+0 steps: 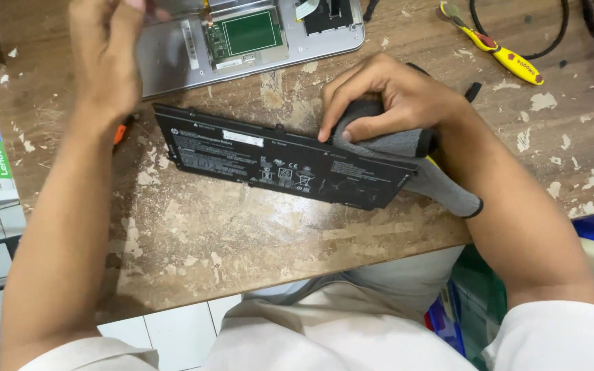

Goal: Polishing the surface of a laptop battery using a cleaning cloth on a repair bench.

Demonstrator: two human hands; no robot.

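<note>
Below, right hand gripping grey glove, apparently touching battery

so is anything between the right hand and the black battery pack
Yes: a grey glove lies under the right hand, which presses it onto the black battery pack. The fingertips reach the pack's top edge.

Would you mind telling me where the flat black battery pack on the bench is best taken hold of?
Probably by its bare left end, coming from the left. The battery pack lies flat, long and thin; its right end is covered by the grey glove under the right hand. Pinch it across the short width.
</note>
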